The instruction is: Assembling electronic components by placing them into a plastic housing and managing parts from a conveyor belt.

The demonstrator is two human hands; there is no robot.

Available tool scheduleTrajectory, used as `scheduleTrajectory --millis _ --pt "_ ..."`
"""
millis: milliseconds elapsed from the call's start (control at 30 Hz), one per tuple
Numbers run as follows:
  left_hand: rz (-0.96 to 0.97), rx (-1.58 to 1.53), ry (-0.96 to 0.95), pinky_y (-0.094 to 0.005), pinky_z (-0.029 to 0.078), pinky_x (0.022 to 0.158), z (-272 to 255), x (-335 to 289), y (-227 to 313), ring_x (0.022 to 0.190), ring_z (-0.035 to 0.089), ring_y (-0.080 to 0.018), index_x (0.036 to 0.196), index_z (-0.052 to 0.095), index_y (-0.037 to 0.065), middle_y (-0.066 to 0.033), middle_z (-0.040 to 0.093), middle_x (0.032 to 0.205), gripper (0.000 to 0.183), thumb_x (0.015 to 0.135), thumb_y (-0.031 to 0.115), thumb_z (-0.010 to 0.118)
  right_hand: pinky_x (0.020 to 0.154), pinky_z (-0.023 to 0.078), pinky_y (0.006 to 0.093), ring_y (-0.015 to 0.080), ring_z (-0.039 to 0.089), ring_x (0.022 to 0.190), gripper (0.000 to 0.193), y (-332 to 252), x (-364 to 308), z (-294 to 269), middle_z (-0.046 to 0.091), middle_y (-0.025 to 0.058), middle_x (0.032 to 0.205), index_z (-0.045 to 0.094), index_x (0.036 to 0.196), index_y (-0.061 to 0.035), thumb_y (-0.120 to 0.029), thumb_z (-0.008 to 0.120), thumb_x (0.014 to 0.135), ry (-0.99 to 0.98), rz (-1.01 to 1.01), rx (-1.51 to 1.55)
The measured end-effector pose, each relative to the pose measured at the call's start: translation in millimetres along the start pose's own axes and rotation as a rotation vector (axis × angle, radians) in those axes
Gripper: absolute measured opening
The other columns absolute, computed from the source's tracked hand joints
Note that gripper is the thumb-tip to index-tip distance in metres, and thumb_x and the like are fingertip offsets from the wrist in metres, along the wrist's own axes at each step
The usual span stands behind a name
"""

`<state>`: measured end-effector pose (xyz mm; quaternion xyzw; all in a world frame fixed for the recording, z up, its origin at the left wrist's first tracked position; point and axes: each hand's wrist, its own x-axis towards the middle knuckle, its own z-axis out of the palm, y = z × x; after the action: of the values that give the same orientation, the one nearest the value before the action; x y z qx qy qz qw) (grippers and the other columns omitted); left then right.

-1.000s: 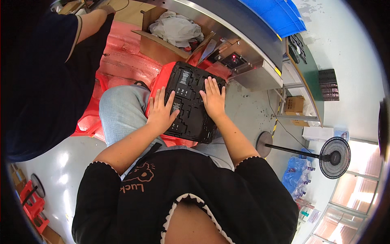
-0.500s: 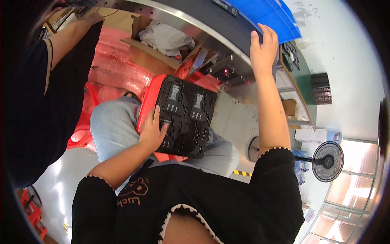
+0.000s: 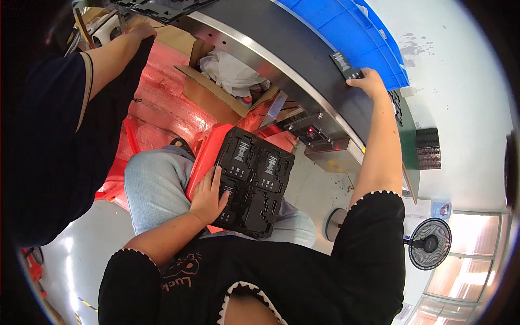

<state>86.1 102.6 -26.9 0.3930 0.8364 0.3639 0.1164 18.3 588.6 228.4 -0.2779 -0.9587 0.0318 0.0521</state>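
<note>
A black molded tray (image 3: 260, 215) lies on a red box (image 3: 207, 153) over my lap. Several flat black batteries with white print, such as one battery (image 3: 242, 151), sit in its compartments; the lower right one shows no battery. My left hand (image 3: 206, 199) rests on the tray's left edge, fingers stretched out and thumb apart. Up at the right, my right hand (image 3: 370, 84) pinches the end of a flat black battery (image 3: 343, 65). That battery is over the dark conveyor belt (image 3: 303, 49), beside a blue plastic bin (image 3: 346, 30).
The belt's metal rail (image 3: 260, 51) curves between my lap and the bin. Another black tray (image 3: 162, 8) sits at the belt's far left. A cardboard box (image 3: 211, 97) holds white plastic bags. At the left, another person's arm (image 3: 116, 57) reaches forward. A fan (image 3: 429, 244) stands right.
My right hand, empty and raised near the bin before, has come down and now holds a battery. The view has shifted, so the tray and box appear lower. My left hand stays on the tray.
</note>
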Motion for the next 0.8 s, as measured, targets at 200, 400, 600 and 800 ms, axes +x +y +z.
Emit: scheduleTrajectory --millis 200,400,600,800 --pt "-0.019 -0.047 -0.023 -0.0462 0.035 0.099 1 5 2 0.118 0.041 -0.0420 0.142 0.020 0.000 -0.0260 0.036 0.134 0.073 0.085 0.027 0.056 0.057 0.037 0.0407 0.0278 0.046 0.055 0.042 -37 -96 3 0.050 0.0168 0.060 0.051 0.063 0.0027 -0.032 0.062 0.085 0.591 -0.112 0.053" --pt "0.003 -0.014 0.052 -0.0463 0.039 0.095 1 0 -6 0.113 0.046 -0.0416 0.140 0.024 0.000 -0.0249 0.039 0.131 0.071 0.083 0.026 0.059 0.054 0.033 0.0294 0.0095 0.036 0.060 0.043 -119 -293 91 0.039 -0.0008 0.060 0.044 0.062 -0.0015 -0.029 0.056 0.092 0.253 0.311 0.694" --pt "0.053 -0.064 0.037 -0.0470 0.038 0.096 7 4 1 0.113 0.045 -0.0426 0.140 0.023 0.000 -0.0266 0.040 0.128 0.071 0.084 0.024 0.059 0.056 0.040 0.0340 0.0167 0.046 0.058 0.041 -134 -429 184 0.048 0.0104 0.059 0.050 0.064 0.0009 -0.027 0.053 0.093 0.035 0.602 0.792" --pt "0.043 0.065 0.083 -0.0479 0.034 0.099 5 2 -2 0.117 0.041 -0.0430 0.139 0.025 0.000 -0.0281 0.039 0.128 0.070 0.085 0.030 0.059 0.062 0.043 0.0485 0.0388 0.057 0.072 0.042 -138 -428 189 0.060 0.0201 0.073 0.058 0.069 -0.0019 -0.037 0.052 0.090 -0.271 0.227 0.241"
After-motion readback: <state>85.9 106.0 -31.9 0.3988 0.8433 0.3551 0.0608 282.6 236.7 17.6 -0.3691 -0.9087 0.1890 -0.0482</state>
